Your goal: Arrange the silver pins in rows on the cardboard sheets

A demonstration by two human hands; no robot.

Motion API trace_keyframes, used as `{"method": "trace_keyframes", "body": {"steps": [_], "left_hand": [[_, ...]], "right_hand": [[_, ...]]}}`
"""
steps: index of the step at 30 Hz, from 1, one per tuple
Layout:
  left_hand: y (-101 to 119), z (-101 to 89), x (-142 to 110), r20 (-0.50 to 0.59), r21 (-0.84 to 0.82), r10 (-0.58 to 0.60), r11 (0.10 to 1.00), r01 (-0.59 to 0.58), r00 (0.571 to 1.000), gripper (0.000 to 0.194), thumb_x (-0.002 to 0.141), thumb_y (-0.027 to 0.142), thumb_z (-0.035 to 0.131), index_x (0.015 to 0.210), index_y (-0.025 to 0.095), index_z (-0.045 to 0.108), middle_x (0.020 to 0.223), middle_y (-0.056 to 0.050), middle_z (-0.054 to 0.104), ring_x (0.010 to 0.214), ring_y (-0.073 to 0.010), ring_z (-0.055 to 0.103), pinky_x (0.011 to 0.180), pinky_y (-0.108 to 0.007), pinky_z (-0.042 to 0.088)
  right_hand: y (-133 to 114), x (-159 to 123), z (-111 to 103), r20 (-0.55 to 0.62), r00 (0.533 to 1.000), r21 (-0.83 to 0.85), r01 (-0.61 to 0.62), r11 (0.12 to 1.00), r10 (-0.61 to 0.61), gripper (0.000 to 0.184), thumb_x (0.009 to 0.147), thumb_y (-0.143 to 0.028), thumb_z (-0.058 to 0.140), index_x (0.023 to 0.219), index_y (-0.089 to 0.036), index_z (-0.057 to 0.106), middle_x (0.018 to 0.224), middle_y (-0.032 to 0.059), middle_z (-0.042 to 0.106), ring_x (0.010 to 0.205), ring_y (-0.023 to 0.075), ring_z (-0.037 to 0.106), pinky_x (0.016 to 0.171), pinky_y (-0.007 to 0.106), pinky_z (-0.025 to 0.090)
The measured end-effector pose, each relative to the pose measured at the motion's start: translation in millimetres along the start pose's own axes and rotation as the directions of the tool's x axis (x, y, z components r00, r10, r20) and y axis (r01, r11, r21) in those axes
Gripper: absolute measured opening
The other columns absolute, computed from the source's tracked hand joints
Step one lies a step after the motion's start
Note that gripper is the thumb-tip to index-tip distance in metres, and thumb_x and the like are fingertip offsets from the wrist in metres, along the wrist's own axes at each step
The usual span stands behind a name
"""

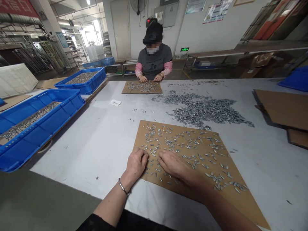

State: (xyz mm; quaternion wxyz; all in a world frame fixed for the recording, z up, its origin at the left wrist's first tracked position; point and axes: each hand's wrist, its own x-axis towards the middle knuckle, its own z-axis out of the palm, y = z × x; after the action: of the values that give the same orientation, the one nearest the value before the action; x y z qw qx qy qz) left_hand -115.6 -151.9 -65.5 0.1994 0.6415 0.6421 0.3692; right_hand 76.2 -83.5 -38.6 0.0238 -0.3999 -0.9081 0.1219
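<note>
A brown cardboard sheet lies in front of me, scattered with small silvery-grey, spindle-shaped pieces. At the sheet's left edge is my left hand, its fingers curled and pressed together; a bracelet circles that wrist. My right hand rests low over the sheet, just right of the left one, with fingers bent and thumb tucked in. Whatever either hand pinches is too small or hidden. Loose pieces surround both sets of fingertips.
Beyond the sheet, a large heap of the same pieces covers part of the white table. Across from me a person works at another cardboard sheet. Blue crates line the left, stacked brown boards the right.
</note>
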Motion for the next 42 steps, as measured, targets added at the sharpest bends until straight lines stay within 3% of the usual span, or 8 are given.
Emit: {"method": "trace_keyframes", "body": {"steps": [7, 11, 16, 24, 27, 30, 34, 42], "left_hand": [[0.6, 0.9, -0.9, 0.016, -0.008, 0.015, 1.0, -0.015, 1.0, 0.02, 0.1, 0.023, 0.052, 0.089, 0.02, 0.069, 0.09, -0.004, 0.064, 0.086, -0.0187, 0.062, 0.081, -0.031, 0.05], [0.5, -0.2, -1.5, -0.001, -0.019, 0.014, 1.0, -0.014, 1.0, 0.02, 0.1, 0.024, 0.052, 0.089, 0.02, 0.069, 0.092, -0.005, 0.065, 0.087, -0.0185, 0.063, 0.082, -0.031, 0.05], [3.4, 0.1, -2.1, 0.003, -0.015, 0.021, 1.0, -0.021, 1.0, 0.02, 0.1, 0.025, 0.052, 0.09, 0.021, 0.069, 0.09, -0.005, 0.064, 0.086, -0.0189, 0.062, 0.083, -0.032, 0.051], [1.2, 0.1, -1.5, -0.008, -0.011, 0.007, 1.0, -0.007, 1.0, 0.019, 0.099, 0.025, 0.053, 0.089, 0.021, 0.068, 0.09, -0.004, 0.064, 0.087, -0.0186, 0.063, 0.083, -0.031, 0.05], [1.6, -2.2, -1.4, -0.004, -0.019, 0.019, 1.0, -0.019, 1.0, 0.019, 0.099, 0.024, 0.052, 0.089, 0.021, 0.067, 0.09, -0.004, 0.063, 0.086, -0.0184, 0.063, 0.082, -0.031, 0.05], [4.3, -3.9, -1.4, 0.035, -0.035, 0.052, 0.998, -0.051, 0.998, 0.02, 0.1, 0.024, 0.051, 0.089, 0.021, 0.067, 0.089, -0.004, 0.063, 0.083, -0.0179, 0.062, 0.08, -0.031, 0.049], [7.1, -1.9, -0.5, 0.134, -0.065, 0.115, 0.992, -0.107, 0.984, 0.02, 0.101, 0.026, 0.05, 0.092, 0.022, 0.068, 0.093, -0.005, 0.065, 0.087, -0.0183, 0.063, 0.082, -0.032, 0.05], [9.2, -7.4, -2.1, 0.139, -0.012, 0.14, 0.99, -0.139, 0.98, 0.023, 0.103, 0.032, 0.05, 0.094, 0.022, 0.068, 0.093, -0.005, 0.065, 0.082, -0.0185, 0.064, 0.079, -0.033, 0.052]], "right_hand": [[4.1, 3.3, 2.0, -0.009, 0.986, 0.031, -0.164, 0.986, 0.164, 0.03, 0.096, -0.019, 0.046, 0.067, -0.023, 0.053, 0.069, 0.0024, 0.061, 0.061, 0.0157, 0.047, 0.06, 0.032, 0.026], [8.5, -11.9, 4.1, -0.1, 0.995, 0.049, -0.01, 0.999, 0.015, 0.028, 0.099, -0.019, 0.046, 0.072, -0.023, 0.053, 0.079, 0.0032, 0.063, 0.07, 0.0168, 0.053, 0.066, 0.031, 0.032], [12.9, -27.2, 13.2, -0.092, 0.971, -0.079, 0.214, 0.974, -0.221, 0.029, 0.099, -0.011, 0.043, 0.077, -0.022, 0.06, 0.084, 0.0041, 0.066, 0.079, 0.0189, 0.057, 0.076, 0.033, 0.033], [16.1, -22.4, 23.0, -0.121, 0.961, -0.17, 0.226, 0.959, -0.248, 0.028, 0.098, -0.009, 0.042, 0.081, -0.021, 0.061, 0.085, 0.0054, 0.065, 0.079, 0.0208, 0.055, 0.078, 0.035, 0.034], [26.5, -34.8, 11.5, -0.174, 0.969, -0.058, 0.168, 0.984, -0.176, 0.028, 0.101, -0.016, 0.04, 0.083, -0.022, 0.06, 0.087, 0.0056, 0.066, 0.081, 0.0201, 0.057, 0.077, 0.033, 0.037], [41.7, -57.4, -0.4, -0.197, 0.979, 0.13, -0.026, 0.991, 0.051, 0.029, 0.101, -0.024, 0.04, 0.077, -0.024, 0.057, 0.081, 0.0033, 0.066, 0.075, 0.0178, 0.058, 0.069, 0.03, 0.038], [48.4, -87.0, -2.5, -0.124, 0.938, 0.269, -0.281, 0.921, 0.323, 0.027, 0.093, -0.027, 0.049, 0.067, -0.024, 0.056, 0.072, 0.0006, 0.066, 0.068, 0.0169, 0.06, 0.061, 0.028, 0.036], [38.7, -111.7, -3.6, -0.093, 0.891, 0.312, -0.398, 0.863, 0.444, 0.025, 0.089, -0.024, 0.049, 0.067, -0.024, 0.06, 0.075, 0.0016, 0.069, 0.071, 0.0182, 0.063, 0.062, 0.029, 0.038]]}}
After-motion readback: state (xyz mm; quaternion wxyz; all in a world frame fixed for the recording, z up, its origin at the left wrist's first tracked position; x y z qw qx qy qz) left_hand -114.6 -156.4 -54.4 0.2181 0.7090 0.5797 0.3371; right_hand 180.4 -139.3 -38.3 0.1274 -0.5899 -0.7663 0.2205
